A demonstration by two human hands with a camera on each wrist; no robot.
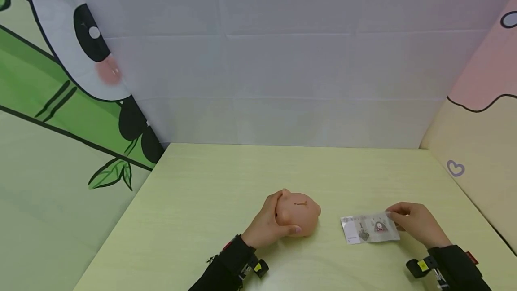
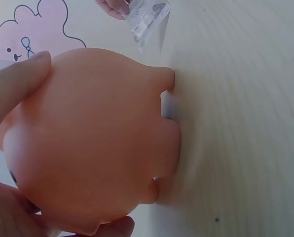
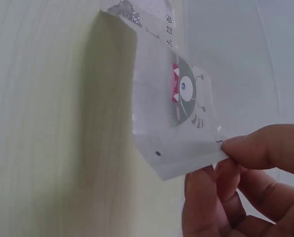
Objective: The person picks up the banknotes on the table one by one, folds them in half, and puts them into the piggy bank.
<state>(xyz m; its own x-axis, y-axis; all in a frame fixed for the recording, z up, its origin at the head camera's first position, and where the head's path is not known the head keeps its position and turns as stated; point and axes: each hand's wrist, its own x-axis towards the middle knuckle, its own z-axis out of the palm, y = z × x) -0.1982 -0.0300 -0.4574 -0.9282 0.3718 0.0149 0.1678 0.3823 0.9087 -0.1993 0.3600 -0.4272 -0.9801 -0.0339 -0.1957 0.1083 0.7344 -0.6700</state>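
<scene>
A pink piggy bank (image 1: 300,219) with a slot on top stands upright on the table, its stubby feet showing in the left wrist view. My left hand (image 1: 268,223) grips it from the left side, thumb along the near side and fingers round the far side. To its right, my right hand (image 1: 418,223) pinches the corner of a flat, thin packet (image 1: 370,229) between thumb and fingers. In the right wrist view the packet (image 3: 166,98) shows a one-eyed cartoon monster and some printed characters, and it hangs tilted over the tabletop.
The pale wooden table (image 1: 218,178) spreads beneath both hands. A whitish cloth backdrop (image 1: 282,66) rises at its far edge, with a panda and bamboo printed panel (image 1: 60,116) on the left and a pink and cream panel (image 1: 480,138) on the right.
</scene>
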